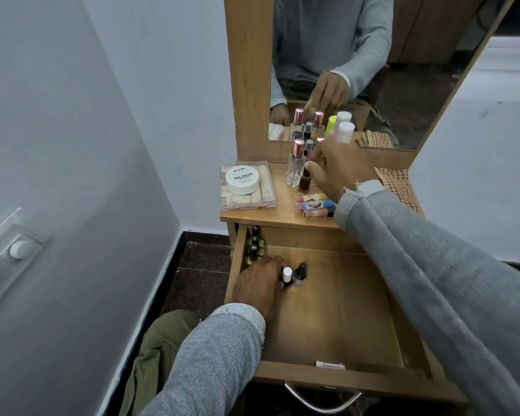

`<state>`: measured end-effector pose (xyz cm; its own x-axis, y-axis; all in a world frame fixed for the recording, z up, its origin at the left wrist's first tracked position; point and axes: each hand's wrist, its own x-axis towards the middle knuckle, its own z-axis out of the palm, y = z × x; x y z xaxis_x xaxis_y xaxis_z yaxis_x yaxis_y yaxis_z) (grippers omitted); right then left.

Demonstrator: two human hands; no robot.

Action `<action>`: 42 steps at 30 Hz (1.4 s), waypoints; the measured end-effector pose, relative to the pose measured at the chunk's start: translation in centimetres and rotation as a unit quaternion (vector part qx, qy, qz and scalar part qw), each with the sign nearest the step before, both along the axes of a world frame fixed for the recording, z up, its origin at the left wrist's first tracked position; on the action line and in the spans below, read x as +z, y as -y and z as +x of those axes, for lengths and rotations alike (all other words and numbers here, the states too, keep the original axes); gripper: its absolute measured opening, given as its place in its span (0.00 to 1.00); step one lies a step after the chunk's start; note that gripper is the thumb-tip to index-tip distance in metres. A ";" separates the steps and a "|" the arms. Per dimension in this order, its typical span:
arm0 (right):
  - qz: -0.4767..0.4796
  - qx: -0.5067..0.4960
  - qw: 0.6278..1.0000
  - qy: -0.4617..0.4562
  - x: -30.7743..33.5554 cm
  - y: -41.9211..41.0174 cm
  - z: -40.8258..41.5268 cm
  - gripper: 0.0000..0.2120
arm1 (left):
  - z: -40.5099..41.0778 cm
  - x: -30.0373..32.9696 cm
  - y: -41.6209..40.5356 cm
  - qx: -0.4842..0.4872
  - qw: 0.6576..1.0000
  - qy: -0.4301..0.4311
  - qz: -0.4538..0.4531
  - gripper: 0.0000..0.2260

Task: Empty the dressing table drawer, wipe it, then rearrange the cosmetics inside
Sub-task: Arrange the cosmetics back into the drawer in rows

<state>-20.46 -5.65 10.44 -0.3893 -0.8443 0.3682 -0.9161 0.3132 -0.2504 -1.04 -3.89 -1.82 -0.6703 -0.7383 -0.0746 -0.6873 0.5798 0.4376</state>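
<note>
drawer (327, 319) stands pulled open nearest me, its wooden floor mostly bare. my left hand (260, 283) rests inside it at the left, fingers curled round a small white-capped bottle (286, 277), with a dark dropper bottle (299, 274) just beside and nail polishes (254, 244) lined along the far left corner. farther up, on the table (252, 216), my right hand (339, 169) pinches a dark red nail polish (305, 181) among perfume bottles (296, 162); lip tubes (312, 202) lie nearby, a nail polish remover tub (242, 180) on a clear case, a checked cloth (398, 184) at right.

drawer (336, 310) floor lies open right of the dropper bottle (299, 274); bottles (254, 244) crowd its back-left corner.
</note>
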 end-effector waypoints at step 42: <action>0.154 0.083 0.970 0.168 -8.9 -12.1 3.2 0.06 | -0.1 -0.1 -0.2 -0.025 0.998 0.052 -0.030 0.10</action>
